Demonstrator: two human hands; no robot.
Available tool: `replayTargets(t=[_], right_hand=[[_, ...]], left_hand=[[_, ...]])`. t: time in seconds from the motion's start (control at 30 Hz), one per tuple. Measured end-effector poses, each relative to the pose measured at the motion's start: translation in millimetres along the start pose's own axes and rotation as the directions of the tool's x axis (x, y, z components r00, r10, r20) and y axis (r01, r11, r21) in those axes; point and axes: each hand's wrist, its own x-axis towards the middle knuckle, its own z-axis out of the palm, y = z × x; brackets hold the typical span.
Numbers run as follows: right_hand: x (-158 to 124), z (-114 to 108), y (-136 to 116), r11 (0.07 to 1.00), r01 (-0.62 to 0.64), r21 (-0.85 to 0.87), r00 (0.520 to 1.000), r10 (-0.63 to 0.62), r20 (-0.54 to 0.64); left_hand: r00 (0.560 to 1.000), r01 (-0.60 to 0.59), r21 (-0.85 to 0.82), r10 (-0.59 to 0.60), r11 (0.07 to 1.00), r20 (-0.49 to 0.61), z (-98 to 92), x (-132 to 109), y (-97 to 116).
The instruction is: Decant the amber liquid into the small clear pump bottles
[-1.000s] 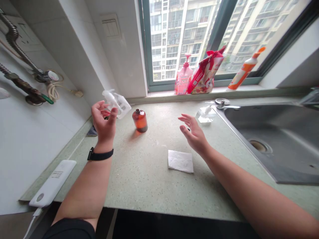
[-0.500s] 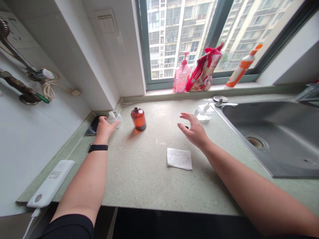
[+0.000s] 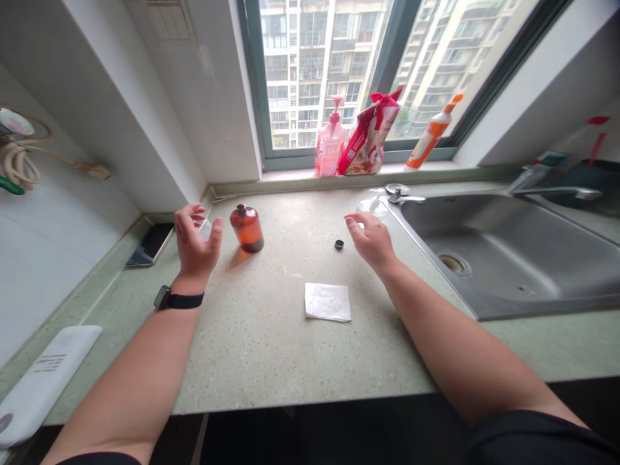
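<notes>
On the left of the counter, my left hand [image 3: 197,244] is raised with thumb and fingers apart, holding nothing. Behind it, mostly hidden, is a small clear container [image 3: 206,227]. Just right of that hand stands an amber bottle [image 3: 247,229], upright and uncapped, with dark contents at its base. My right hand [image 3: 372,240] hovers by the sink with curved fingers and nothing visible in it. It partly covers a clear pump bottle [image 3: 375,203]. A small black cap [image 3: 339,245] lies left of this hand. Nearer to me is a folded white tissue [image 3: 327,302].
A phone [image 3: 151,245] lies by the left wall, with a white power bank [image 3: 48,381] nearer me. The steel sink [image 3: 533,258] fills the right side. On the windowsill are a pink pump bottle [image 3: 330,148], a red bag [image 3: 371,139] and an orange-white bottle [image 3: 431,139].
The view has shifted right. My left hand has risen off the clear container, thumb now upward. My right hand has drawn back from over the black cap, its fingers more curled, leaving the cap uncovered.
</notes>
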Motion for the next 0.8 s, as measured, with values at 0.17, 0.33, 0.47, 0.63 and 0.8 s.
replayTargets(t=[0.17,0.33,0.47,0.63,0.8], right_hand=[[-5,7,6,0.984,-0.004,-0.178,0.982,0.038,0.185],[-12,11,8,0.950,-0.004,-0.312,0.952,0.099,0.289],[-13,10,6,0.931,0.021,-0.365,0.932,0.114,0.345],[-14,8,2,0.931,0.066,-0.360,0.913,0.089,0.397],[-2,-2,13,0.954,-0.022,-0.301,0.957,0.107,0.270]], left_hand=[[0.925,0.311,-0.133,-0.268,0.941,0.268,38.9,-23,-5],[0.847,0.436,-0.126,-0.359,0.891,0.392,50.6,-29,0],[0.821,0.469,-0.079,-0.402,0.880,0.405,47.0,-26,6],[0.823,0.457,-0.088,-0.383,0.885,0.420,46.2,-27,7],[0.825,0.399,-0.112,-0.303,0.910,0.477,44.7,-28,14]])
